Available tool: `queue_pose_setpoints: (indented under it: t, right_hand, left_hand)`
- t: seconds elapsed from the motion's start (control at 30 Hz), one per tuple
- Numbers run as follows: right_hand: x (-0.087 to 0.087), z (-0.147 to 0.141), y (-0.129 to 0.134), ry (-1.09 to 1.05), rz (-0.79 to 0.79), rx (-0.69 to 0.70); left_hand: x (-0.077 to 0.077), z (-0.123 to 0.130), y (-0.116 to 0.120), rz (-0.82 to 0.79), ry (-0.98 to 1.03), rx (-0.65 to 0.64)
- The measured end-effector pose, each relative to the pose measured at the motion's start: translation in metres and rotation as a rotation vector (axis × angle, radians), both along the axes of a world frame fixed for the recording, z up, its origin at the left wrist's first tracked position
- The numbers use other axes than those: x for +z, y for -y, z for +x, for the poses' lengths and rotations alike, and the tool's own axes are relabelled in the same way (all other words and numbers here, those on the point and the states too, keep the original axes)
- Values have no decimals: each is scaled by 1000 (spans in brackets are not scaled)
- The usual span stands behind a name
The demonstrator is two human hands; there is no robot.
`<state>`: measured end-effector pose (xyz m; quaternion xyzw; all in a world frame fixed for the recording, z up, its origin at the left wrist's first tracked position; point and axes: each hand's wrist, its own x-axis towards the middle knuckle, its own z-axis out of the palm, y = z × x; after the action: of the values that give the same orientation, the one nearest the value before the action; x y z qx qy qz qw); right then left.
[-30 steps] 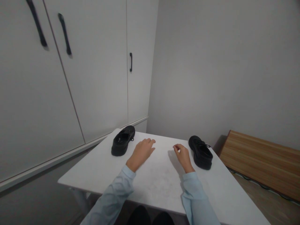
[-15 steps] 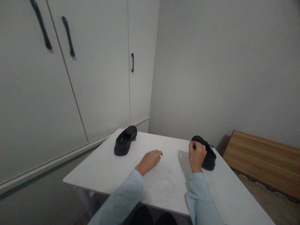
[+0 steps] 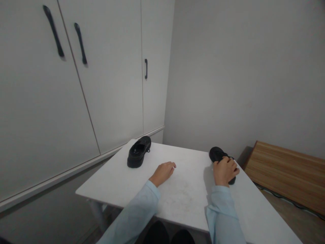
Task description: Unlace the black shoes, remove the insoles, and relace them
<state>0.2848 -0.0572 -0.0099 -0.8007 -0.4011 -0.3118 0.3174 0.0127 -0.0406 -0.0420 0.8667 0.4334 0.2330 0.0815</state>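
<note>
My left hand [image 3: 163,173] rests on the white table [image 3: 177,203], fingers loosely bent with a small gap at the tips and nothing seen in them. Up and to its left stands a black shoe [image 3: 137,156], toe pointing away, its opening upward and a lace loop at its side. On the right, a second black shoe [image 3: 215,154] stands near the table's right edge. My right hand [image 3: 225,171] is over its opening, thumb on the left side and fingers bent down across the right. The hand hides much of that shoe's middle.
White cabinet doors [image 3: 114,84] with black handles [image 3: 80,43] rise at the left. A grey-white wall [image 3: 241,67] stands behind the table. Beyond the right edge is a low wood-grain panel [image 3: 286,176] with a dark cable along its lower side.
My right hand has moved right onto the shoe, its pinched fingers now spread across it. The left hand stays in place. The view has shifted slightly.
</note>
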Motion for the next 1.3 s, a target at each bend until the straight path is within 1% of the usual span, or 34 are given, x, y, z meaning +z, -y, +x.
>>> queue_pose_setpoints:
  t: [0.1,0.2,0.27,0.37,0.43,0.53,0.63,0.7,0.87,1.03,1.17,1.3]
  right_hand:
    - [-7,5,-1,-7,-30,-18]
    - [-14,16,-4,-2,-37,26]
    - [-18,25,-5,-2,0,61]
    - [-20,35,-5,0,5,87]
    - [-19,37,-3,-15,-65,78]
    - [-14,32,-2,-57,-203,27]
    - [-9,25,-3,-55,-237,41]
    - [-6,22,-4,-35,-198,81]
    - [0,17,-5,42,-41,172]
    - [7,-3,-4,122,88,252]
    - [13,-27,0,193,113,350]
    - [18,-47,5,270,117,464]
  left_hand:
    - [-1,-1,0,6,6,-5]
    - [-1,-1,0,9,10,-4]
    - [-2,-1,-1,5,9,-6]
    - [-2,0,-1,-6,7,-13]
    - [-3,1,-2,-5,10,-16]
    - [-3,1,-3,1,19,-17]
    - [-3,1,-3,7,26,-21]
    - [-4,1,-4,10,25,-20]
    - [-4,1,-3,17,22,-23]
    - [-6,1,-4,34,30,-25]
    - [-5,0,-5,33,38,-27]
    - [-1,1,-3,27,26,-8]
